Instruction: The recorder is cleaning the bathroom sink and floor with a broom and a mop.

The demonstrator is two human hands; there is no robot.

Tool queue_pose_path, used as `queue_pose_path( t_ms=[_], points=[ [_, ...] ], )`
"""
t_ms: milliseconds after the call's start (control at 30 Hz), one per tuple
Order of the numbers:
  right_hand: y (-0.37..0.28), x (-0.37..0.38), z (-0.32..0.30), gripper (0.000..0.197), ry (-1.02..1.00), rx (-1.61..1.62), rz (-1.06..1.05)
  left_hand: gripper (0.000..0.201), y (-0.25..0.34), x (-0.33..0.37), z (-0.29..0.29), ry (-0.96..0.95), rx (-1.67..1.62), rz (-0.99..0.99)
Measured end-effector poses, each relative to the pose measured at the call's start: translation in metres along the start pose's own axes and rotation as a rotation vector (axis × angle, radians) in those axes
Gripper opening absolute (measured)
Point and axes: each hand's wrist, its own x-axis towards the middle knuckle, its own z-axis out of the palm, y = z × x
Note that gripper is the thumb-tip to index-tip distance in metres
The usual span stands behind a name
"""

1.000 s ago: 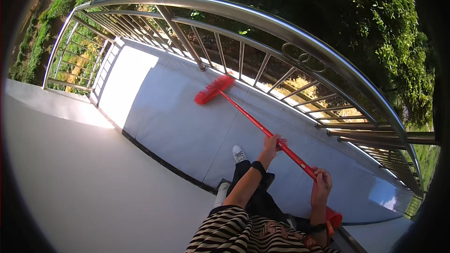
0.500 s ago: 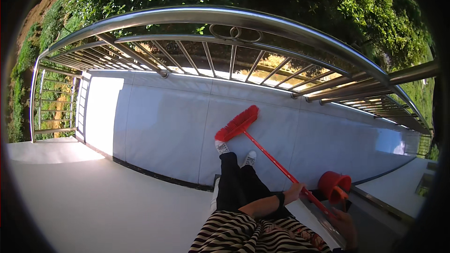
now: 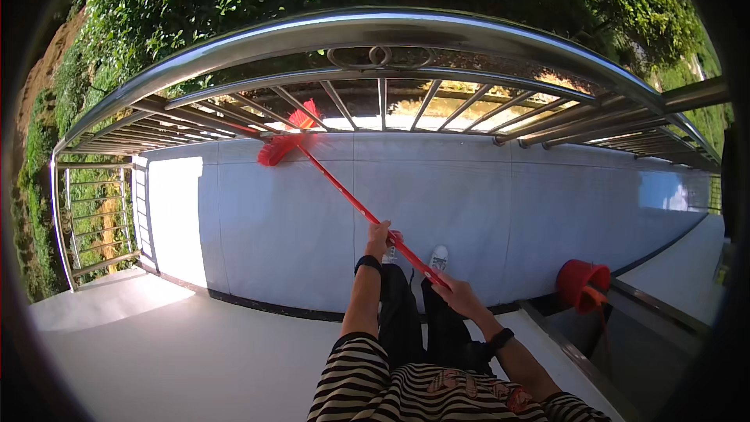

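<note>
Both my hands grip the long red handle of a broom [image 3: 337, 186], which slants from near my body to the far left. My left hand [image 3: 379, 239] wraps the middle of the handle, above one of my shoes. Closer to me, my right hand [image 3: 459, 297] holds it near its end. The red bristled broom head [image 3: 275, 150] is at the foot of the railing, one end among the bars. Its bristles are partly blurred, and I cannot tell whether they touch the floor there.
A curved metal railing [image 3: 381, 27] bounds the grey-tiled balcony floor [image 3: 437, 180], with shrubs beyond. At my right stands a red bucket-like container [image 3: 574, 283] with an orange part on it. A white wall [image 3: 195, 352] lies at near left. My white shoe [image 3: 439, 256] is on the tiles.
The broom head has swung from in front of my feet to the railing at far left. My left hand has moved forward and left; my right hand has come left, away from the red container.
</note>
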Motion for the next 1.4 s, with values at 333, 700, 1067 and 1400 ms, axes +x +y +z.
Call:
queue_pose_path(
  t_ms=[333,700,1067,1400],
  points=[
    [0.035,-0.336,-0.017,0.046,0.036,0.321,0.970,0.032,-0.189,-0.204,0.077,-0.805,0.089,-1.221],
    [0.016,-0.207,0.067,0.044,0.436,0.699,0.850,0.029,-0.172,-0.111,0.111,-0.575,0.377,-0.672],
    [0.041,-0.325,0.097,0.034,0.523,0.481,0.752,0.030,-0.197,-0.188,0.099,-0.735,0.545,-1.004],
    [0.086,-0.206,0.033,0.031,0.413,0.370,0.558,0.034,-0.167,-0.086,0.134,-0.387,0.420,-0.561]
  ],
)
